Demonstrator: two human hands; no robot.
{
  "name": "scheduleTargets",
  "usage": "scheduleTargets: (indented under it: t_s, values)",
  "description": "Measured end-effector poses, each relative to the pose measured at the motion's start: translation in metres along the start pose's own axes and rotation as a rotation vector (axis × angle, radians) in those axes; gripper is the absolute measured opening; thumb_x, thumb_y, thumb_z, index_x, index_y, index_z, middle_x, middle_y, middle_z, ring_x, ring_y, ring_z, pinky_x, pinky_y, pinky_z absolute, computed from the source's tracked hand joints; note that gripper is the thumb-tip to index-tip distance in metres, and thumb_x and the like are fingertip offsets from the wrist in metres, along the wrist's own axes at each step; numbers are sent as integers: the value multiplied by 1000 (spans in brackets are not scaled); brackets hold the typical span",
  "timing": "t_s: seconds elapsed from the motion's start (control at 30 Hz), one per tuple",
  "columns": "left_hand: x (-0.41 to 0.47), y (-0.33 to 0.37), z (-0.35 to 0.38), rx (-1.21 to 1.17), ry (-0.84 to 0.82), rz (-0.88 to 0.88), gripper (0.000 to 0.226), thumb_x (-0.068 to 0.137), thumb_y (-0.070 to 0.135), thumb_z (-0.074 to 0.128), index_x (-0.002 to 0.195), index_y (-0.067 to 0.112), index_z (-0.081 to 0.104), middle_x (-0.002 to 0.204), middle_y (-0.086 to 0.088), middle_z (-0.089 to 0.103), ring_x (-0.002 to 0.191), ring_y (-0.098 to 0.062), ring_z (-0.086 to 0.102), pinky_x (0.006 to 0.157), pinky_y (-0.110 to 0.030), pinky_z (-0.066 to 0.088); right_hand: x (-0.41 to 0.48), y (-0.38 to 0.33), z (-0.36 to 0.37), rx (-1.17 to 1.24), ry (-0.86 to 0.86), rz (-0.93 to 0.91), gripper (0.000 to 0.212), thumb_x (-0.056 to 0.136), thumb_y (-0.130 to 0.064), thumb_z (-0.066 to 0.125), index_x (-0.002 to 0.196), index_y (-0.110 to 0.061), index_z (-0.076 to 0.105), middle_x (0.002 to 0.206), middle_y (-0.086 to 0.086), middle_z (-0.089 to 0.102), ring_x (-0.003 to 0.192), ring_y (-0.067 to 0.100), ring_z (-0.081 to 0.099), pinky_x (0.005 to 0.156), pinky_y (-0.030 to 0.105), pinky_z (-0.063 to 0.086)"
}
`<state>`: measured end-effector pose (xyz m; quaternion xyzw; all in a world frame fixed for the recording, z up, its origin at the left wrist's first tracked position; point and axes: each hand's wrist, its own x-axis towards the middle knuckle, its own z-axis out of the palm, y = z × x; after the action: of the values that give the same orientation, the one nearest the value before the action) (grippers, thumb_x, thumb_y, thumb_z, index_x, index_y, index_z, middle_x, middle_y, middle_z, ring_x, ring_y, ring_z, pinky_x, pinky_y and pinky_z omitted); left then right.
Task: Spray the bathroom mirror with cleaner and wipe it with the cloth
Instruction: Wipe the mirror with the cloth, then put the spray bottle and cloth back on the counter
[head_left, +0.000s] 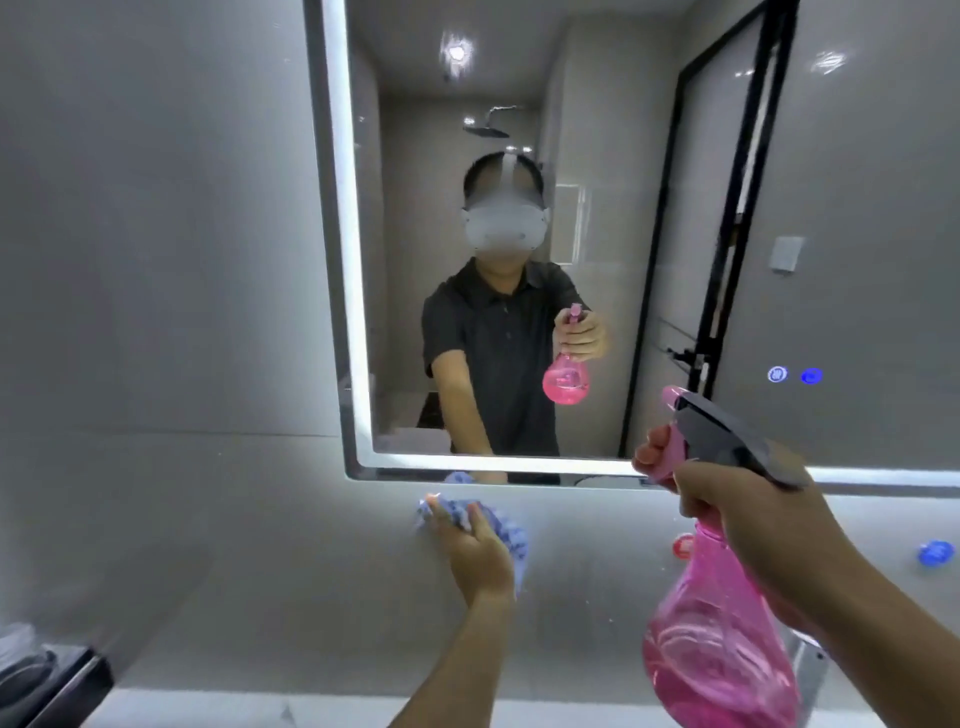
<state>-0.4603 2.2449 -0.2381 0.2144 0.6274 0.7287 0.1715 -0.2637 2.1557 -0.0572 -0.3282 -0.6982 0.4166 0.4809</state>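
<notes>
The bathroom mirror (597, 156) with a lit white border fills the upper middle and right of the view. My right hand (737, 514) grips the neck of a pink spray bottle (711, 639) with a grey trigger head, its nozzle pointing at the mirror's lower edge. My left hand (475, 551) holds a crumpled blue cloth (506, 530) against the grey wall just below the mirror's bottom edge. The mirror reflects a person in a dark shirt holding the bottle.
Two lit blue touch buttons (795, 375) sit on the mirror's right part. A red dot (683, 545) and a blue dot (935, 553) show on the wall at right. A dark shelf edge (62, 686) is at the bottom left. A pale counter runs along the bottom.
</notes>
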Motion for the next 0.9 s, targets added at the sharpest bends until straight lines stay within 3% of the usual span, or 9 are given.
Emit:
scheduleTargets:
  t_s: [0.1, 0.2, 0.27, 0.37, 0.5, 0.6, 0.67, 0.77, 0.9]
  values:
    - [-23, -12, -11, -110, -70, -378, 34, 99, 29, 38, 118, 6, 53, 110, -22, 63, 97, -32, 62, 87, -33, 47, -14, 11, -13, -29, 27, 9, 22, 63, 14, 48, 54, 0, 63, 50, -11, 66, 50, -5, 60, 40, 7, 35]
    - [-53, -16, -29, -298, -232, -658, 43, 99, 36, 38, 76, 2, 52, 53, -17, 60, 50, -26, 59, 50, -25, 47, -28, 33, -24, -61, 83, 22, 17, 59, -1, 53, 73, 1, 63, 70, 8, 71, 64, 11, 62, 56, 21, 44]
    - [-80, -14, -29, -354, -401, -757, 44, 98, 34, 40, 87, -5, 57, 70, -23, 65, 69, -31, 61, 63, -33, 47, -40, 45, -29, -90, 113, 27, 24, 57, -11, 53, 75, -15, 67, 78, 7, 72, 69, 16, 62, 60, 27, 47]
    - [-125, 1, -22, -310, -614, -778, 30, 93, 20, 51, 96, -9, 60, 89, -26, 69, 77, -34, 67, 67, -34, 54, -61, 65, -43, -161, 135, 42, 30, 56, -15, 52, 81, -25, 66, 65, -18, 67, 57, -3, 55, 51, 10, 42]
    - [-166, 13, -14, -64, -722, -618, 12, 86, 8, 61, 96, 2, 62, 93, -19, 71, 80, -31, 69, 66, -34, 56, -81, 90, -70, -129, 128, 104, 30, 57, -14, 51, 82, -19, 66, 70, -14, 66, 51, -4, 51, 47, 9, 39]
    - [-197, 20, -2, 261, -813, -234, 8, 87, 24, 62, 94, 20, 64, 92, -3, 71, 82, -19, 69, 72, -33, 58, -96, 108, -106, -92, 40, 177, 36, 55, -14, 52, 85, -22, 69, 87, 5, 71, 63, 3, 57, 56, 17, 43]
    - [-218, 30, 10, 384, -910, -34, 6, 88, 31, 59, 94, 28, 61, 95, 0, 70, 85, -15, 68, 80, -32, 56, -107, 118, -133, -63, -68, 217, 37, 54, -12, 52, 86, -16, 69, 78, 14, 67, 52, 6, 49, 50, 18, 40]
    - [-253, 47, 39, 414, -983, 40, 17, 85, 39, 61, 98, 29, 63, 97, 1, 72, 87, -16, 69, 82, -34, 56, -125, 131, -178, -33, -205, 256, 13, 53, -10, 51, 65, -5, 54, 46, -8, 44, 41, 5, 32, 43, 20, 29]
    - [-299, 63, 87, 513, -987, 205, 15, 83, 38, 65, 90, 26, 63, 86, 4, 70, 73, -3, 66, 63, -16, 52, -145, 145, -242, -21, -300, 211, 13, 55, -4, 50, 61, -16, 48, 42, -16, 42, 41, -1, 32, 42, 15, 28]
